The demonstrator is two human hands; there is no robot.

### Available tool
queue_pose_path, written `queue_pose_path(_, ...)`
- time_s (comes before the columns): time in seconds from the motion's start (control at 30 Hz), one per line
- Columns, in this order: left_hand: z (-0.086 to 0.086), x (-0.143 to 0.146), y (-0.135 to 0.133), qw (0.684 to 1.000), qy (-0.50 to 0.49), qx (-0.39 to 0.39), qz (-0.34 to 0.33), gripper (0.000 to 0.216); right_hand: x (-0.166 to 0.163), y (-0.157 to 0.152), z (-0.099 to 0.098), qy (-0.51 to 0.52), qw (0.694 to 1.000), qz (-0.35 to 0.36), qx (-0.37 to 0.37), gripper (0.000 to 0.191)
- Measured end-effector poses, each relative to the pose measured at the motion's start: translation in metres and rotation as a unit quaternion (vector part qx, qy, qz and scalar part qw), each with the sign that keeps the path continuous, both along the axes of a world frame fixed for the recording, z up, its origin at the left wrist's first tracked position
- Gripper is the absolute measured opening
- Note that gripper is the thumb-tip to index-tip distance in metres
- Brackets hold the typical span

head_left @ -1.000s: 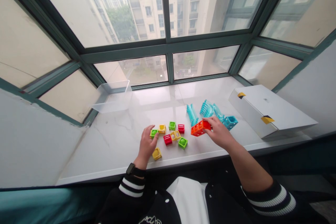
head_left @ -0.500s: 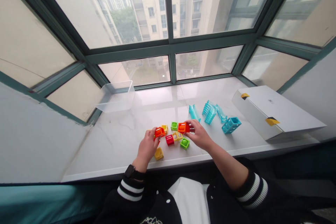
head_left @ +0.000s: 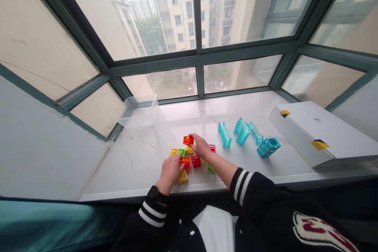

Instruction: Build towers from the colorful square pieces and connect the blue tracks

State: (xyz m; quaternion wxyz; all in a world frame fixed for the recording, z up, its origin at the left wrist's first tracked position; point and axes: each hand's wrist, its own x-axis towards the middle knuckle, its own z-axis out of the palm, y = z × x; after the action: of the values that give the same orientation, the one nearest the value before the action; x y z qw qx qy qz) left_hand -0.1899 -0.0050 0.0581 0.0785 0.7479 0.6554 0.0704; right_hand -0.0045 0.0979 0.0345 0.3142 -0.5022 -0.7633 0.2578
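My right hand [head_left: 201, 147] is closed on an orange toy block [head_left: 188, 140], pinched in the fingertips over the far side of a small group of blocks. My left hand [head_left: 171, 169] has its fingers and thumb around another orange block [head_left: 185, 162] at the near side. Beyond the left fingertips are a yellow block [head_left: 174, 152] and a green block [head_left: 181, 152]. A larger yellow block [head_left: 183, 176] rests beside the left thumb. A dark red block [head_left: 195, 161] lies between the hands. My right hand and forearm partly cover further red, yellow and green blocks.
Several translucent blue pieces, among them a straight track [head_left: 225, 134], a curved track [head_left: 242, 130] and a square tube [head_left: 268, 147], lie at the right. A clear plastic bin [head_left: 138, 116] stands at the back left. A white box [head_left: 325, 126] is at the right end of the marble sill [head_left: 132, 165].
My right hand has moved left, carrying its orange block toward my left hand. My left hand has lowered its orange block toward the near side. The view has shifted slightly.
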Motion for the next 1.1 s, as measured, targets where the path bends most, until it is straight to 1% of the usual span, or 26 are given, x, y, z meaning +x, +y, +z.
queue_pose_path(0.1,-0.003,-0.002,-0.002,1.000,-0.002,0.011,-0.028,0.009,-0.020,0.006,-0.002,-0.081,0.997,0.014,-0.008,0.047)
queue_pose_path(0.17,-0.004,-0.003,-0.003,0.999,0.001,0.018,-0.031,0.012,-0.027,0.008,-0.007,-0.106,0.994,0.020,-0.013,0.043)
queue_pose_path(0.27,-0.006,-0.005,-0.006,0.999,0.003,0.032,-0.020,0.017,-0.031,0.011,-0.013,-0.136,0.990,0.027,-0.018,0.038)
queue_pose_path(0.33,-0.008,-0.006,-0.007,0.999,-0.002,0.043,-0.016,0.020,-0.029,0.013,-0.014,-0.143,0.989,0.034,-0.016,0.039)
queue_pose_path(0.43,-0.014,-0.008,-0.007,0.998,-0.008,0.062,-0.011,0.028,-0.012,0.014,-0.008,-0.137,0.990,0.039,-0.005,0.043)
queue_pose_path(0.5,-0.019,-0.008,-0.007,0.997,-0.014,0.074,-0.011,0.036,0.008,0.011,-0.004,-0.122,0.992,0.031,0.009,0.043)
queue_pose_path(0.57,-0.026,-0.007,-0.006,0.996,-0.025,0.090,-0.015,0.040,0.035,0.002,-0.004,-0.087,0.996,0.011,0.034,0.039)
queue_pose_path(0.67,-0.034,-0.004,-0.003,0.991,-0.065,0.115,-0.029,0.036,0.073,-0.022,-0.015,-0.053,0.997,-0.024,0.054,0.037)
queue_pose_path(0.73,-0.037,0.000,0.001,0.984,-0.114,0.128,-0.045,0.033,0.088,-0.043,-0.027,-0.064,0.996,-0.044,0.047,0.043)
queue_pose_path(0.8,-0.037,0.003,0.005,0.974,-0.167,0.141,-0.055,0.030,0.094,-0.061,-0.039,-0.081,0.995,-0.049,0.032,0.050)
queue_pose_path(0.87,-0.033,0.007,0.010,0.965,-0.206,0.157,-0.047,0.028,0.093,-0.075,-0.048,-0.095,0.994,-0.046,0.025,0.054)
queue_pose_path(0.97,-0.022,0.017,0.014,0.957,-0.228,0.177,-0.035,0.025,0.087,-0.083,-0.056,-0.104,0.993,-0.051,0.026,0.056)
queue_pose_path(1.03,-0.018,0.026,0.015,0.955,-0.227,0.175,-0.070,0.024,0.082,-0.084,-0.059,-0.106,0.992,-0.060,0.024,0.055)
queue_pose_path(1.1,-0.019,0.037,0.012,0.953,-0.218,0.157,-0.143,0.025,0.079,-0.084,-0.058,-0.109,0.992,-0.064,0.022,0.054)
